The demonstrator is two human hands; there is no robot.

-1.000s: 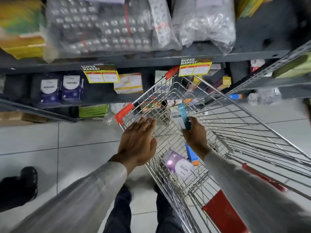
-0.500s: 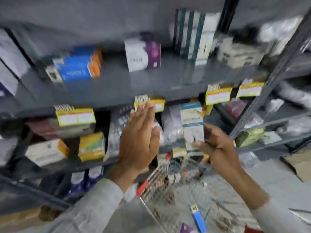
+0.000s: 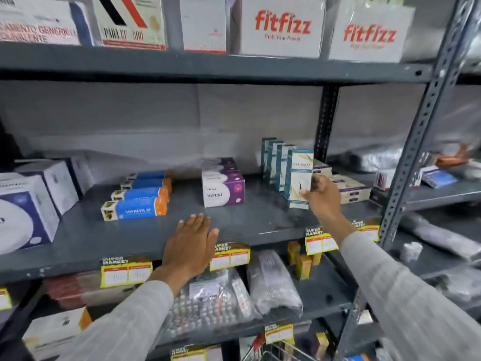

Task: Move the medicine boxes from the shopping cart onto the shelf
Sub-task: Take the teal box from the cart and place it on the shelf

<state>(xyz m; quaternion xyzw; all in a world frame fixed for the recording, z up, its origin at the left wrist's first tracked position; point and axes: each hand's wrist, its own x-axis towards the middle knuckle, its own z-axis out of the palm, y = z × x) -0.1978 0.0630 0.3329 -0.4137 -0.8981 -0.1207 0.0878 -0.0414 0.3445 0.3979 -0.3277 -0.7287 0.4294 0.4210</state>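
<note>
Teal-edged medicine box (image 3: 299, 178) stands upright in my right hand (image 3: 321, 195), fingers clasping its side, joining the matching row (image 3: 273, 162) on the shelf (image 3: 234, 225); my left hand (image 3: 191, 246) rests flat, released, steadying me.

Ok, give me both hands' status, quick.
Left hand: open, flat at the shelf edge, holding nothing.
Right hand: closed on the upright teal-and-white box.

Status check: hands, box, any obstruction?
Right hand gripping teal box, upright at shelf. Left hand open, flat on shelf edge. Nothing in the way.
</note>
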